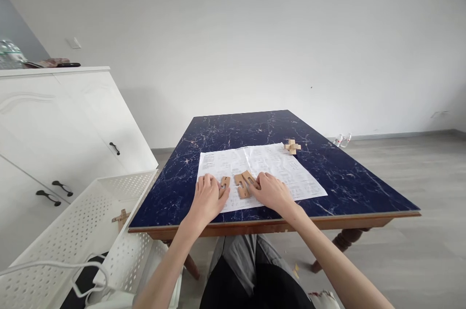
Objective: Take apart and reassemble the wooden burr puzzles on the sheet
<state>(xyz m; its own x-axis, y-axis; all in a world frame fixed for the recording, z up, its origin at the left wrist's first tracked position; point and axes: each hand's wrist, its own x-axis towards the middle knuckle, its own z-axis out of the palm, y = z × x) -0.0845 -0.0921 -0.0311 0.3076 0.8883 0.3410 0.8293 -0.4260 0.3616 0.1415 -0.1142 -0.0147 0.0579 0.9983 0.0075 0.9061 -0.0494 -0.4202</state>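
Small notched wooden pieces lie on a printed paper sheet (pixel 269 163) spread over a dark blue marble-patterned table (pixel 345 178). My left hand (pixel 207 198) rests on the sheet, its fingers touching one small wooden piece (pixel 225 183). My right hand (pixel 271 191) lies flat beside it, its fingertips on two crossed wooden pieces (pixel 243 184). An assembled wooden cross puzzle (pixel 292 146) sits apart at the sheet's far right corner.
A white perforated basket (pixel 91 221) stands at the table's left, with a wooden piece (pixel 121 217) near its rim and a white cable (pixel 73 270) in front. A white cabinet (pixel 54 129) lines the left wall. Plastic bottles (pixel 342 139) lie on the floor.
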